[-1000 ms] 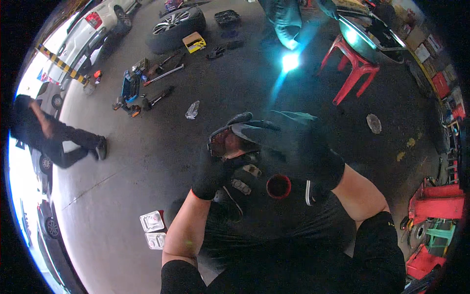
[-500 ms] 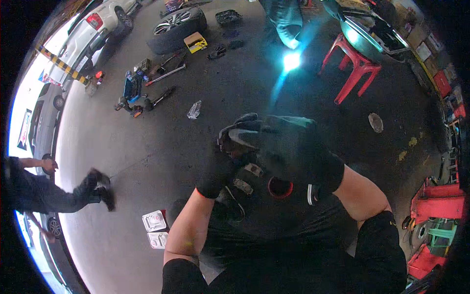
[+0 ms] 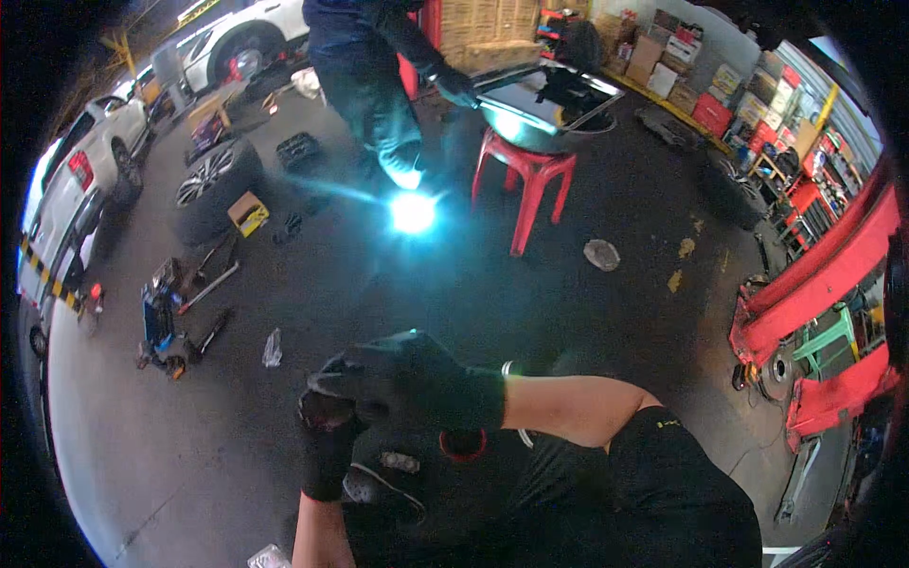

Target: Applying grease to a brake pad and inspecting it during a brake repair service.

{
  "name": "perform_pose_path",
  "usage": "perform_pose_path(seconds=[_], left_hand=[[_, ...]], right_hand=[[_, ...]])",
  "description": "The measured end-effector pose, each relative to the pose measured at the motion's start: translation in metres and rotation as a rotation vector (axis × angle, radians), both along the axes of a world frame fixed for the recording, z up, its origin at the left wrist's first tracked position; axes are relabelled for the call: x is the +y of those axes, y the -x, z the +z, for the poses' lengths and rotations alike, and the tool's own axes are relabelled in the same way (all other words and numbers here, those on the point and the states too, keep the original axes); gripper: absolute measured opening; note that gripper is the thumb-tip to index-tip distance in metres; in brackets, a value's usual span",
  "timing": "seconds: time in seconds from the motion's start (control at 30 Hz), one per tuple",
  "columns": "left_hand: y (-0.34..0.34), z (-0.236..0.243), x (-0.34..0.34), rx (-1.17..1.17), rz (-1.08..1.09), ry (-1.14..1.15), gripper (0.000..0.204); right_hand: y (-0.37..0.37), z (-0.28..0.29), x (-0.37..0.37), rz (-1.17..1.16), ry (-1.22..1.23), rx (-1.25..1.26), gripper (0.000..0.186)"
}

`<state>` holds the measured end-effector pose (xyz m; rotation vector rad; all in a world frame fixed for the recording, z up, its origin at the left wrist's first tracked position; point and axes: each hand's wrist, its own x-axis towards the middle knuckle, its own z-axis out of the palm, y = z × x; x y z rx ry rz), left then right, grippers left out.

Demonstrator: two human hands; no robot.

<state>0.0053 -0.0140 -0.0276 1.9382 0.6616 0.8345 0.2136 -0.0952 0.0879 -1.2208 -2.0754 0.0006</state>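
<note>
My gloved left hand [image 3: 329, 437] is closed, with a dark reddish bit showing at its fingers that I cannot identify. Over its top lies my gloved right hand [image 3: 417, 379], fingers curled and pressed against the left. Whatever sits between them is mostly hidden by the dark gloves. Below the hands is a small pale-grey rectangular piece [image 3: 400, 462]. A dark round thing with a red rim [image 3: 463, 445] is just right of it. My shoe [image 3: 374, 490] shows underneath, beside the left wrist.
A person's gloved hand [image 3: 456, 87] is by a framed glass panel [image 3: 554, 99] on a red stool [image 3: 523, 185]. A bright lamp [image 3: 413, 213] glares ahead. Tools [image 3: 161, 312] and a wheel [image 3: 218, 185] lie left; a red lift post [image 3: 814, 279] stands right.
The view has swung right, so the floor items sit farther left and lower. My right forearm now reaches across more level, and the hands stay together. The walking person at left is out of view.
</note>
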Motion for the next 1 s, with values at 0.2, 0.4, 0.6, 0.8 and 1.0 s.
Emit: perform_pose_path(seconds=[0.2,0.4,0.6,0.8,1.0], left_hand=[[-0.010,0.033,-0.008,-0.076,0.025,0.410,0.042],[0.000,0.017,0.002,0.064,-0.125,0.151,0.046],[0.000,0.011,-0.003,-0.110,0.000,0.460,0.045],[-0.014,0.024,0.006,-0.248,0.032,0.572,0.045],[-0.006,0.011,0.022,0.180,0.024,-0.269,0.042]], right_hand=[[0.006,0.004,-0.008,0.048,-0.024,0.037,0.042],[0.001,-0.023,-0.002,0.019,0.043,0.044,0.041],[-0.023,0.000,-0.004,0.022,0.148,-0.068,0.048],[-0.122,-0.016,-0.015,0.128,0.351,1.251,0.043],[-0.244,-0.072,-0.123,-0.560,0.230,0.231,0.038]])
